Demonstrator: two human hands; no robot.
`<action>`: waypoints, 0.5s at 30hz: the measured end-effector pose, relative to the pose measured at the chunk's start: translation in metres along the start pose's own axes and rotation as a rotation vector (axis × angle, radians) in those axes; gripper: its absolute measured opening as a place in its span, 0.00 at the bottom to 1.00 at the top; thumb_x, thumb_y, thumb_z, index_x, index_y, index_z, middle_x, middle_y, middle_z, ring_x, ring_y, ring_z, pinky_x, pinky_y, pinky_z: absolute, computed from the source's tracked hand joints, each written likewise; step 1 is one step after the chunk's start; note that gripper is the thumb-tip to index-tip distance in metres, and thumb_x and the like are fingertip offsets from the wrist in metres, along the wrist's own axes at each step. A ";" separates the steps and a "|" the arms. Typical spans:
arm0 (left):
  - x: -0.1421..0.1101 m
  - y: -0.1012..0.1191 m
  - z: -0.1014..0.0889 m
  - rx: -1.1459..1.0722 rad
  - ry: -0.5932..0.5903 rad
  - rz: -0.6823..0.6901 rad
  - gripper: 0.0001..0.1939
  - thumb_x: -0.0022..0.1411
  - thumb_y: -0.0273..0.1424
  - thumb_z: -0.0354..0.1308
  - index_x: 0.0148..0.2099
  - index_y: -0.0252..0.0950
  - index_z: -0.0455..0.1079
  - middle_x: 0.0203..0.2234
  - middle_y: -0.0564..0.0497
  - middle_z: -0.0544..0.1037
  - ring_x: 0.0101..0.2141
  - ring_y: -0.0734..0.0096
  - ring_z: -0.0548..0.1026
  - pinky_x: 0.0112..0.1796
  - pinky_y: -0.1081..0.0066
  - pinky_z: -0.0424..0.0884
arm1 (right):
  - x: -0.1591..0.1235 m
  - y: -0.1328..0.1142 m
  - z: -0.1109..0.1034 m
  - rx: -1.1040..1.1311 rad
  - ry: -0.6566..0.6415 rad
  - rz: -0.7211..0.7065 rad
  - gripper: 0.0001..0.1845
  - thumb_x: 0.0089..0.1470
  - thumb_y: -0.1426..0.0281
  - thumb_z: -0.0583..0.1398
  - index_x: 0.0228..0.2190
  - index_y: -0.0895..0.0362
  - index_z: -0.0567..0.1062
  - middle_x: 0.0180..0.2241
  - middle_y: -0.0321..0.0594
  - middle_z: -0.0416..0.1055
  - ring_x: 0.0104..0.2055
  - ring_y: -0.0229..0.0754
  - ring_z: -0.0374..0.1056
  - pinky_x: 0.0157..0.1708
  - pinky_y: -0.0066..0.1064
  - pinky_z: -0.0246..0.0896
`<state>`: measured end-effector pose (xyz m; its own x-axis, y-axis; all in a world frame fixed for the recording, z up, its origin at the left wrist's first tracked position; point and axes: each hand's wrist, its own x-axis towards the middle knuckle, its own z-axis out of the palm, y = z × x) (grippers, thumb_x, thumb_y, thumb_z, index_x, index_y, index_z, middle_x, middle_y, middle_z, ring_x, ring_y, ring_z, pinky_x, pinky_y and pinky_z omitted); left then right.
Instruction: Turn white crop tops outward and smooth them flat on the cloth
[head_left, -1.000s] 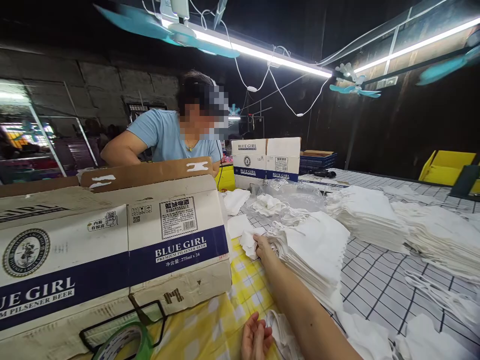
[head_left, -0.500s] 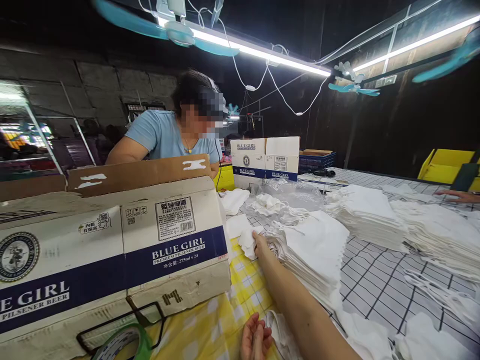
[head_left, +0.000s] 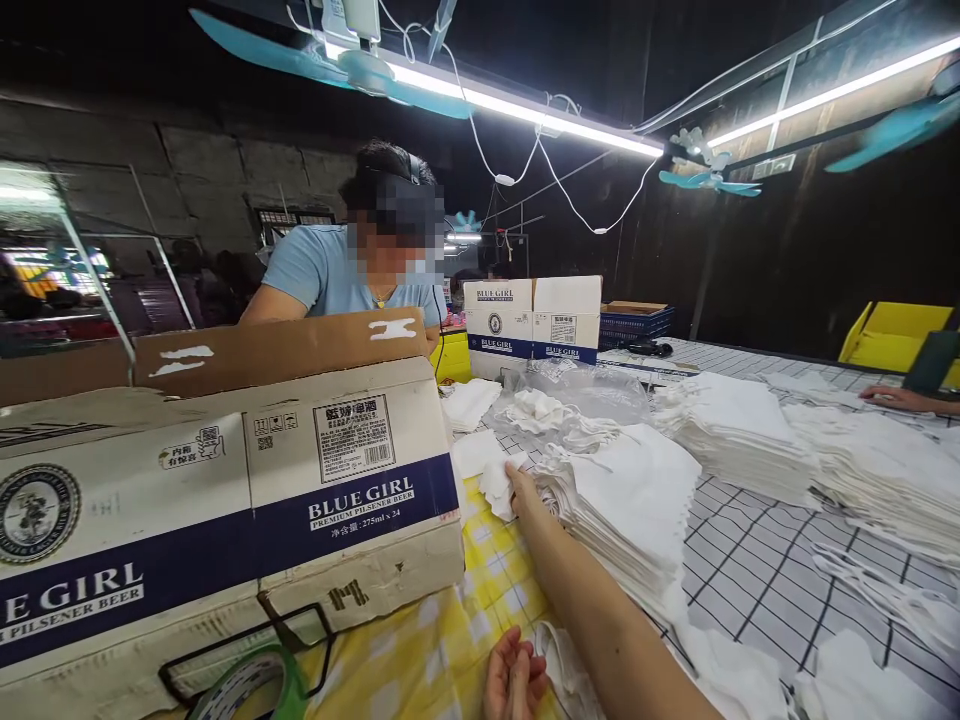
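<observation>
My right hand (head_left: 525,490) reaches forward to the left edge of a tall stack of white cloth pieces (head_left: 630,500). Its fingers are tucked into the stack's edge, beside a small loose white piece (head_left: 496,485). My right forearm crosses the yellow checked tablecloth (head_left: 427,650). My left hand (head_left: 514,682) lies low at the frame's bottom edge with its fingers curled against a crumpled white cloth piece (head_left: 562,665).
A large Blue Girl carton (head_left: 225,500) stands at my left, with a green tape roll (head_left: 247,690) before it. A person in a blue shirt (head_left: 330,270) works opposite. More cloth stacks (head_left: 735,430) cover the grid-patterned table, where another person's hand (head_left: 900,398) rests at the far right.
My hands have stayed put. The person opposite has shifted their head slightly. Another person's hand has come into view at the far right edge.
</observation>
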<state>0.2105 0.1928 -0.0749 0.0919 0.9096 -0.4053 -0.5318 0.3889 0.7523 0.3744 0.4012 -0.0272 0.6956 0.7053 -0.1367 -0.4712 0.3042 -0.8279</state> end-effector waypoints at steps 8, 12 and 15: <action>0.002 -0.001 0.001 0.000 -0.002 0.000 0.25 0.30 0.36 0.70 0.34 0.35 0.69 0.22 0.52 0.74 0.19 0.74 0.72 0.22 0.75 0.68 | 0.009 -0.012 0.017 -0.052 0.019 0.015 0.14 0.58 0.65 0.56 0.42 0.61 0.69 0.39 0.40 0.69 0.35 0.37 0.68 0.34 0.33 0.68; 0.002 -0.003 0.000 -0.018 -0.016 -0.003 0.24 0.30 0.35 0.70 0.33 0.35 0.69 0.21 0.52 0.74 0.19 0.75 0.71 0.21 0.76 0.67 | 0.029 -0.029 0.042 -0.105 0.004 -0.060 0.16 0.58 0.66 0.56 0.46 0.60 0.67 0.45 0.43 0.67 0.41 0.41 0.68 0.39 0.38 0.67; 0.002 -0.003 -0.001 -0.020 -0.025 -0.004 0.24 0.30 0.35 0.70 0.34 0.35 0.69 0.21 0.52 0.74 0.19 0.75 0.72 0.20 0.76 0.67 | 0.031 -0.033 0.048 -0.166 0.010 -0.092 0.17 0.57 0.65 0.56 0.47 0.59 0.67 0.46 0.43 0.67 0.43 0.42 0.67 0.41 0.40 0.66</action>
<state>0.2114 0.1932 -0.0780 0.1152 0.9114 -0.3950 -0.5483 0.3899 0.7399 0.3857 0.4441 0.0223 0.7373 0.6728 -0.0607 -0.3097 0.2568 -0.9155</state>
